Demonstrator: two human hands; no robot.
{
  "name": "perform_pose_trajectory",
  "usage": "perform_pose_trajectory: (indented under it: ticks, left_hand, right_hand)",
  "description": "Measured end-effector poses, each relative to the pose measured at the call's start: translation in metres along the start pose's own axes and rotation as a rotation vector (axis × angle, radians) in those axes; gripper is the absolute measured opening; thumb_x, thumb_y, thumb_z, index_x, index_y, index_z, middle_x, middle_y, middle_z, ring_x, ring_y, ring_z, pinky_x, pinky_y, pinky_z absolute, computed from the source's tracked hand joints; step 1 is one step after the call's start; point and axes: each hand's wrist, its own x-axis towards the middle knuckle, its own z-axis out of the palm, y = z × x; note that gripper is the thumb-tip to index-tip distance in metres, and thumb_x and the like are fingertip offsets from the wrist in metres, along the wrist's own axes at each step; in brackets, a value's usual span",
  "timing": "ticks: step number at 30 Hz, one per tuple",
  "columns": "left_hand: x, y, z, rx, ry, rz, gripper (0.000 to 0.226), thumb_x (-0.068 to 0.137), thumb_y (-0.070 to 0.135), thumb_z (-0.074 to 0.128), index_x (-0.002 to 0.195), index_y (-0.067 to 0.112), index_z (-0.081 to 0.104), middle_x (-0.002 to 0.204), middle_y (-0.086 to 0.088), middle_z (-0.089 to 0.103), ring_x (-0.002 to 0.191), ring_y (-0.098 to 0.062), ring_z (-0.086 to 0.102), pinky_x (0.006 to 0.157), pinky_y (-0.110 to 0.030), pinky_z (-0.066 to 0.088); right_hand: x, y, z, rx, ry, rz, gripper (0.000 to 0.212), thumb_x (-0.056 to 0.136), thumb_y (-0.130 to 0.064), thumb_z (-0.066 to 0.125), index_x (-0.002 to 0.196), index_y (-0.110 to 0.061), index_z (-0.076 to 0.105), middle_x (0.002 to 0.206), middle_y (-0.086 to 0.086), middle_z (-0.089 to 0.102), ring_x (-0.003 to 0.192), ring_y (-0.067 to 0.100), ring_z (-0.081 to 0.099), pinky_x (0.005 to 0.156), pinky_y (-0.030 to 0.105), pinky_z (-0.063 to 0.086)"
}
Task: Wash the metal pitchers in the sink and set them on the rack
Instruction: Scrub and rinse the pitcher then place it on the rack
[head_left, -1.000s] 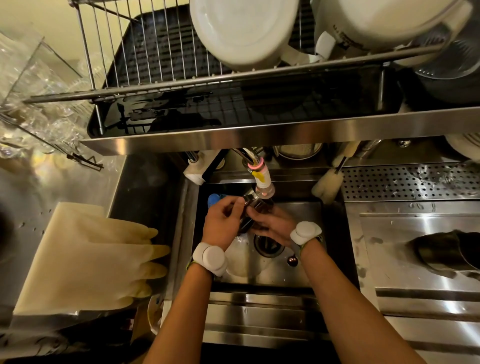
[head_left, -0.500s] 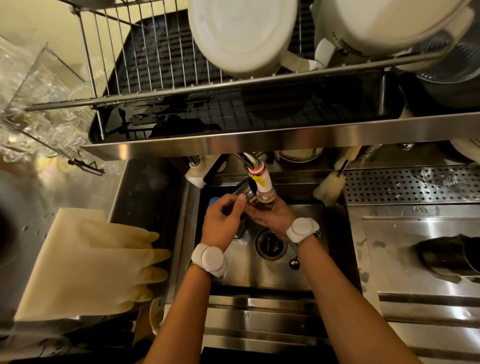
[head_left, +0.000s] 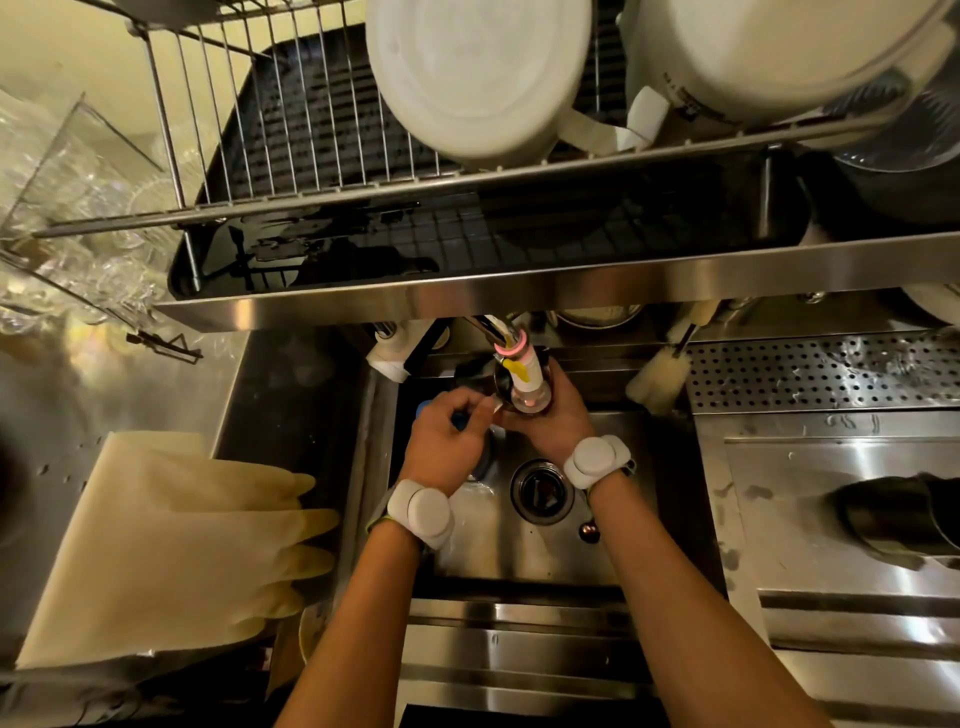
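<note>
- I see both hands raised over the sink (head_left: 519, 551), gathered directly under the tap nozzle (head_left: 524, 374).
- The right hand (head_left: 558, 415) is wrapped around a small metal pitcher (head_left: 501, 382), holding it up so its mouth sits beneath the nozzle. Most of the pitcher's body is hidden by the fingers and the nozzle.
- The left hand (head_left: 447, 436) is curled, its fingertips meeting the pitcher's near rim; I cannot tell whether it pinches the rim or only touches it.
- Each wrist carries a white puck-shaped band.
- I cannot tell whether water is running from the nozzle.
- The drain (head_left: 540, 491) lies in the sink floor just below the right wrist, with a small round stopper (head_left: 588, 531) beside it.
- A blue object (head_left: 423, 410) shows partly behind the left hand, against the sink's left wall.
- The wire rack (head_left: 291, 156) stands on the shelf above the sink and holds two large white vessels (head_left: 478, 73), upended, on its right portion.
- Pale rubber gloves (head_left: 171, 540) lie flat on the counter left of the sink.
- A dark metal vessel (head_left: 893, 512) lies on its side on the drainboard to the right.
- A bottle brush (head_left: 657, 376) leans at the back edge right of the tap.
</note>
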Motion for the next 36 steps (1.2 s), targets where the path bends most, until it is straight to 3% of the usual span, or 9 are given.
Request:
perform_pose_trajectory:
  ticks: [2,5,8,17,25,30,32,34,36]
  left_hand:
    - [0.003,-0.002,0.001,0.039,-0.004,0.007,0.015,0.096,0.026,0.058,0.087,0.021,0.068,0.087,0.005,0.066,0.084,-0.007,0.063,0.077,-0.018,0.046]
    - [0.006,-0.004,0.002,0.09,-0.001,0.045,0.012,0.096,0.021,0.058,0.09,0.019,0.069,0.091,0.004,0.067,0.089,-0.007,0.063,0.079,-0.016,0.045]
    - [0.01,-0.006,0.005,0.114,0.004,0.054,0.011,0.096,0.019,0.059,0.092,0.016,0.069,0.095,0.003,0.068,0.091,-0.006,0.062,0.078,-0.009,0.042]
    - [0.017,-0.015,0.022,0.089,0.002,0.029,0.01,0.096,0.013,0.057,0.092,0.019,0.064,0.096,0.003,0.063,0.089,-0.008,0.058,0.077,-0.013,0.04]
    - [0.02,-0.011,0.037,-0.032,-0.052,0.059,0.017,0.095,0.003,0.053,0.105,0.008,0.066,0.103,-0.009,0.07,0.101,-0.02,0.064,0.091,-0.027,0.049]
    - [0.02,-0.01,0.041,-0.066,-0.095,0.069,0.028,0.096,-0.002,0.049,0.119,0.007,0.062,0.113,-0.007,0.069,0.107,-0.013,0.063,0.09,-0.01,0.046]
    - [0.02,-0.011,0.042,-0.07,-0.105,0.069,0.028,0.097,-0.001,0.049,0.121,0.006,0.061,0.114,-0.006,0.069,0.106,-0.012,0.062,0.088,-0.005,0.045]
    - [0.019,-0.012,0.044,-0.074,-0.115,0.064,0.027,0.097,0.001,0.049,0.122,0.006,0.06,0.113,-0.006,0.069,0.106,-0.012,0.062,0.088,-0.006,0.045]
    - [0.016,-0.015,0.046,-0.064,-0.137,0.063,0.026,0.098,0.003,0.049,0.121,0.006,0.06,0.11,-0.003,0.068,0.105,-0.012,0.062,0.091,-0.013,0.046]
  right_hand:
    - [0.0,-0.002,-0.001,-0.036,0.033,-0.02,0.105,0.057,-0.044,0.097,0.146,-0.02,0.046,0.138,0.0,0.063,0.126,0.014,0.061,0.102,0.035,0.053]
    - [0.0,-0.001,-0.004,-0.086,0.098,-0.068,0.073,0.067,-0.018,0.093,0.126,-0.04,0.056,0.117,-0.017,0.068,0.108,-0.01,0.061,0.087,0.012,0.049]
    - [-0.002,-0.006,-0.007,-0.075,0.154,-0.131,0.071,0.071,-0.014,0.09,0.121,-0.047,0.053,0.111,-0.027,0.065,0.103,-0.019,0.059,0.084,0.005,0.047]
    - [-0.005,-0.023,-0.016,-0.162,0.237,-0.288,0.087,0.058,-0.038,0.091,0.136,-0.022,0.056,0.154,0.002,0.046,0.145,0.011,0.04,0.118,0.03,0.038]
    - [0.008,-0.027,-0.035,-0.33,0.266,-0.383,0.079,0.059,-0.032,0.096,0.126,-0.03,0.055,0.14,0.004,0.05,0.129,0.021,0.055,0.104,0.043,0.051]
    - [0.006,-0.036,-0.05,-0.398,0.214,-0.411,0.083,0.053,-0.042,0.096,0.122,-0.023,0.053,0.127,0.002,0.057,0.117,0.016,0.06,0.095,0.035,0.055]
    - [0.003,-0.04,-0.053,-0.412,0.176,-0.375,0.083,0.054,-0.037,0.097,0.122,-0.021,0.053,0.125,0.001,0.059,0.112,0.011,0.06,0.092,0.019,0.052]
    - [0.002,-0.047,-0.059,-0.456,0.136,-0.338,0.083,0.055,-0.025,0.099,0.123,-0.016,0.053,0.122,0.001,0.06,0.106,0.008,0.059,0.084,0.003,0.042]
    - [0.0,-0.055,-0.064,-0.528,0.093,-0.311,0.083,0.053,-0.015,0.098,0.124,-0.014,0.054,0.121,0.001,0.06,0.108,0.013,0.059,0.081,0.002,0.038]
